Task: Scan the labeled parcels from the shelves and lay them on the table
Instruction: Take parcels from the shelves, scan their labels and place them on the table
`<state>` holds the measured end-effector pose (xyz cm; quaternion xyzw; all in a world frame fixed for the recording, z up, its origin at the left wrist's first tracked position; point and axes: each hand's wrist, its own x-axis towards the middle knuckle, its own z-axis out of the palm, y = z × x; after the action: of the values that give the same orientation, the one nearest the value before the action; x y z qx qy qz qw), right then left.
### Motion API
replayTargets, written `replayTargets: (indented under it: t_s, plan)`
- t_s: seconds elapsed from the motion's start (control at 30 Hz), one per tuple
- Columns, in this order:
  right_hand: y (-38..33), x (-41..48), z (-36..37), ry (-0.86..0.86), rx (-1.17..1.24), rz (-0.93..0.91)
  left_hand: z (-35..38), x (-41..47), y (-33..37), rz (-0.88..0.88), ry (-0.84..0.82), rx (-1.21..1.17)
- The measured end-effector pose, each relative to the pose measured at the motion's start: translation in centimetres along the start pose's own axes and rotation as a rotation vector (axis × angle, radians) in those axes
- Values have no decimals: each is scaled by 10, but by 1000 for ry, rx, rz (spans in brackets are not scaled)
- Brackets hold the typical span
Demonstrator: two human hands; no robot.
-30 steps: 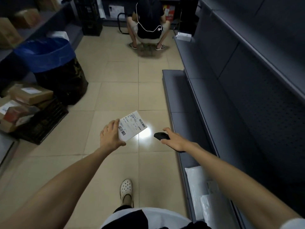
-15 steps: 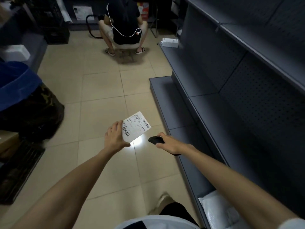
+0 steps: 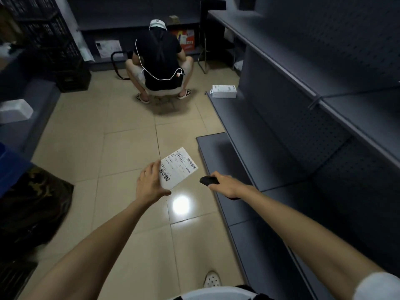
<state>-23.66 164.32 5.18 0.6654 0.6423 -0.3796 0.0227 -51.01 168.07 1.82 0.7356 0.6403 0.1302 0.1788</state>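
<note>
Shelving (image 3: 281, 109) of grey metal fills your right side, its tiers flat and matte, its back panel perforated. Floor (image 3: 121, 148) of glossy beige tile runs ahead to a crouching person (image 3: 160, 61) who faces away from you.

Your left hand (image 3: 151, 185) grips a flat white parcel (image 3: 178, 169) by its near left edge, fingers curled round it, holding it above the tile with the printed label (image 3: 184, 161) facing up. The parcel is thin and rectangular. Its long axis runs diagonally, from your left hand up and away to the right.

Your right hand (image 3: 225, 185) is wrapped round a small black scanner (image 3: 208, 180), smooth and rounded, whose nose points left. The parcel lies left of that nose and slightly beyond it, near but not touching, so the scan probably calls for aiming up and to the left.

A bright round light spot (image 3: 181, 205) sits on the tile just below the parcel, not on the label. No table is in view.
</note>
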Motion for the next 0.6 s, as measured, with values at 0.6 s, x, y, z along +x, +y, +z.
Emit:
replayTargets:
  t_s: [0.6]
  plan:
    - [-2,279,-162,154,274,296,3,401,7,238,-213,-13]
